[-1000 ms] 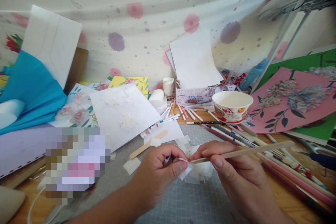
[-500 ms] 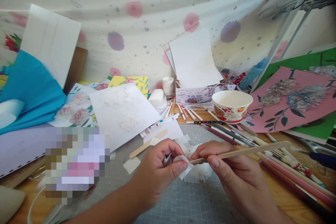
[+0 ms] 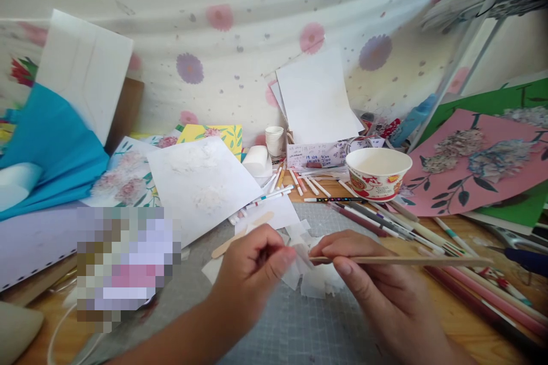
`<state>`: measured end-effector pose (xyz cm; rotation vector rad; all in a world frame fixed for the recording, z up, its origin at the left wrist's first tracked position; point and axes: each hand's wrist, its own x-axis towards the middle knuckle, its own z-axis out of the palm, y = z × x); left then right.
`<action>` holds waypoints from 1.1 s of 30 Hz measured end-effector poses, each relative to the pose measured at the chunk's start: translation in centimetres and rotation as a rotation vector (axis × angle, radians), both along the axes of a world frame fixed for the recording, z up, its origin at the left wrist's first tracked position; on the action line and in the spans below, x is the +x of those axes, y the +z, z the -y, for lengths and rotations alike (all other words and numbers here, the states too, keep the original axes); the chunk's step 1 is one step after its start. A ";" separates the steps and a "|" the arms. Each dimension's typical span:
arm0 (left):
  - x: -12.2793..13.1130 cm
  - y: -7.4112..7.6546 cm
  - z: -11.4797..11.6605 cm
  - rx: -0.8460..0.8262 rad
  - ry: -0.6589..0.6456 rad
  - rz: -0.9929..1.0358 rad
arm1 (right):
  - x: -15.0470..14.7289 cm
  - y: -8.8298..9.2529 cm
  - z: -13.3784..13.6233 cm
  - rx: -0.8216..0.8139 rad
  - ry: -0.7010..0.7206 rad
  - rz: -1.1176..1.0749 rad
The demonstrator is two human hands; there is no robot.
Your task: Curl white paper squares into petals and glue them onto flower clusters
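Observation:
My right hand (image 3: 381, 282) is closed round a flat wooden craft stick (image 3: 411, 260), pinched between thumb and fingers and pointing out to the right. At the stick's left end is a thin white piece of tissue paper (image 3: 303, 256). My left hand (image 3: 252, 274) is closed beside it, thumb tip against the tissue edge; the thumb is slightly blurred and the inside of the fist is hidden. Behind and below the hands, loose white tissue squares (image 3: 314, 285) lie on the grey cutting mat (image 3: 295, 328). A second craft stick (image 3: 222, 246) rests left of them, partly covered by my left hand.
A paper bowl (image 3: 379, 174) stands at the back right, with markers (image 3: 363, 219) strewn before it. White paper with textured patches (image 3: 201, 182) lies at the left. Pink flower artwork (image 3: 458, 194) and scissors (image 3: 509, 238) are on the right; stacked paper cups (image 3: 274, 140) stand behind.
The craft stick has turned in my right hand, its far end dropping lower and to the right. My left thumb has shifted up and left, leaving more tissue showing at the stick's end.

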<state>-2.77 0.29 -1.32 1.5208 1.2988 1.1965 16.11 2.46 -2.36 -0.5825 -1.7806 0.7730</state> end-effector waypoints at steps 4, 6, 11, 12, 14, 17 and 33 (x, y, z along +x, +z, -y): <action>0.5 0.0 0.1 -0.137 -0.127 -0.011 | -0.1 0.2 0.0 0.030 0.035 -0.003; 0.7 0.0 0.0 -0.173 -0.107 -0.002 | -0.2 0.3 0.0 0.040 0.053 0.000; 0.7 0.0 0.0 -0.210 -0.082 -0.017 | -0.3 0.3 -0.2 0.066 0.073 0.026; 0.7 0.0 0.0 -0.208 -0.082 -0.026 | -0.3 0.2 -0.2 0.058 0.064 0.029; 0.7 0.0 0.0 -0.206 -0.085 -0.032 | -0.3 0.1 -0.3 0.026 0.044 0.030; 0.6 0.0 0.0 -0.219 -0.099 -0.004 | -0.3 -0.1 -0.3 -0.022 0.036 0.010; 0.2 -0.2 -0.3 -0.263 -0.043 0.191 | 0.6 -1.2 -2.4 -0.151 -0.233 0.151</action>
